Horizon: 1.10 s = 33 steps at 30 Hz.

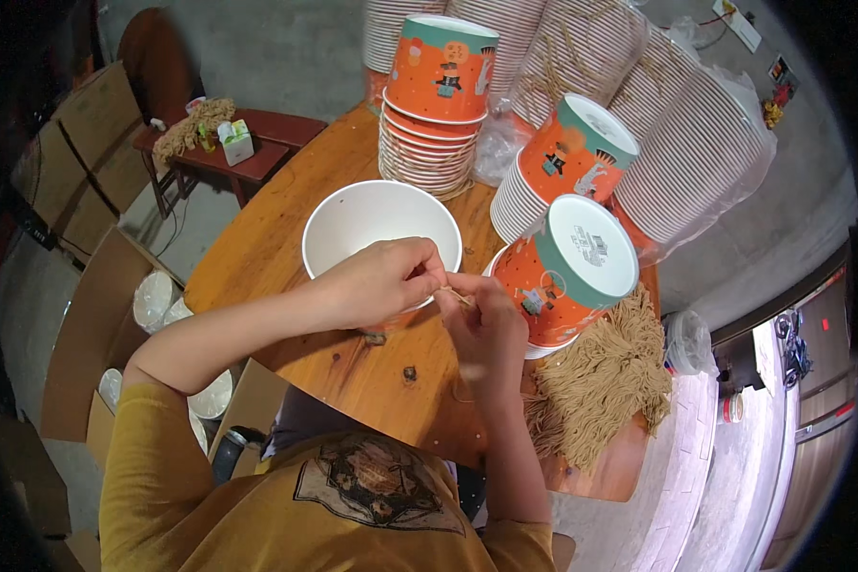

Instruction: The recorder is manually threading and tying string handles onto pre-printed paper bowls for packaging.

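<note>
A paper bucket (338,221) stands upright on the wooden table, its white inside facing me. At its near right rim my left hand (386,275) reaches across the bucket, thumb and fingers pinched together. My right hand (486,319) meets it there, also pinched. A short piece of thin tan string (459,297) shows between the fingertips; the rest of it is hidden by the hands. Close to my right forearm lies a thick bundle of tan strings (605,377). An upside-down orange bucket (543,286) with a white base stands just right of my right hand.
More upside-down orange buckets (440,71) stand in stacks behind, one stack wound with string. Tall plastic-wrapped stacks of white-rimmed buckets (691,143) line the back of the wooden table (248,257). At left, an open cardboard box (105,315) holds buckets; a low red bench (267,157) stands beyond.
</note>
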{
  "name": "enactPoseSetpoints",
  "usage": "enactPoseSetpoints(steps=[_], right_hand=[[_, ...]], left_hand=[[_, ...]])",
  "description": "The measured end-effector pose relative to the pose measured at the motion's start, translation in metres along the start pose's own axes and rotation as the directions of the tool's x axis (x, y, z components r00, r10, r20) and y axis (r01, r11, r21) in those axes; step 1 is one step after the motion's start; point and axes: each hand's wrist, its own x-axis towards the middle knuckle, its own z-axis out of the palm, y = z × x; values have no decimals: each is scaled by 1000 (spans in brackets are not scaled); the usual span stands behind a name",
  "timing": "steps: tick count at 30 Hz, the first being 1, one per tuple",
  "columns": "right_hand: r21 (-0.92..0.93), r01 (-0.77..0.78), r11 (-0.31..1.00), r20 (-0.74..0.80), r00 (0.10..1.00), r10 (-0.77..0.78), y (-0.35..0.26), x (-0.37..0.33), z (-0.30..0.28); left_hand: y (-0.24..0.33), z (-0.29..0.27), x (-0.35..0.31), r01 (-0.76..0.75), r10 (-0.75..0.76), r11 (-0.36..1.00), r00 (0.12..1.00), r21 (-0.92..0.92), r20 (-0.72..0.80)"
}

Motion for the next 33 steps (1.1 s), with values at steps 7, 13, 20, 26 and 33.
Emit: enactPoseSetpoints(steps=[7, 13, 20, 26, 33], right_hand=[[-95, 169, 981, -154, 971, -182, 9, -5, 5], [-30, 55, 998, -131, 990, -59, 12, -10, 2], [-31, -45, 998, -4, 999, 45, -1, -7, -2], [11, -47, 999, -39, 998, 47, 1, -8, -1], [-12, -67, 998, -30, 997, 66, 3, -9, 3]], left_hand=[[-1, 1, -2, -42, 43, 999, 998, 21, -50], [-4, 1, -2, -46, 46, 999, 997, 10, -58], [-3, -3, 0, 63, -58, 983, 998, -174, 34], [-15, -2, -1, -88, 98, 972, 995, -218, 35], [-2, -2, -2, 57, -30, 969, 993, -242, 116]])
